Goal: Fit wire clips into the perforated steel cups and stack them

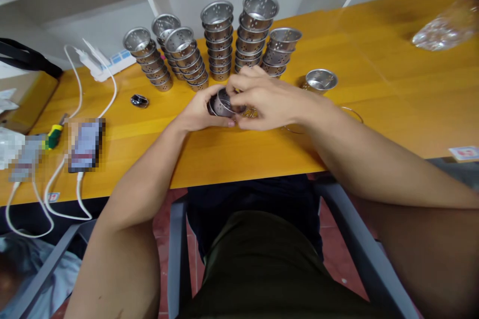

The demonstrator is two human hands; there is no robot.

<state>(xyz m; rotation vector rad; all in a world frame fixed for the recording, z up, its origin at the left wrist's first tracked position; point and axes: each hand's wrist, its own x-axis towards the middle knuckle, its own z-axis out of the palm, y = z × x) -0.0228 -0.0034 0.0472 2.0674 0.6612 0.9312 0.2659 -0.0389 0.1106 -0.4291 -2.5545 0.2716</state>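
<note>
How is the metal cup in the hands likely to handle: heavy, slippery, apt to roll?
The cup, gripped by left hand and right hand, looks like thin sheet metal: probably light and stiff. Its polished wall may be slippery. Laid sideways, it would likely roll.

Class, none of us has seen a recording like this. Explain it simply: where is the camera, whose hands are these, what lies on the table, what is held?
One camera sits on a person's head, looking down, so the two bare arms are the wearer's own. The left hand and right hand together grip one small perforated metal cup over the yellow table. Behind stand stacks of cups alike; one single cup sits apart to the right. On the left lie a phone, a screwdriver, white cables and a power strip.
</note>
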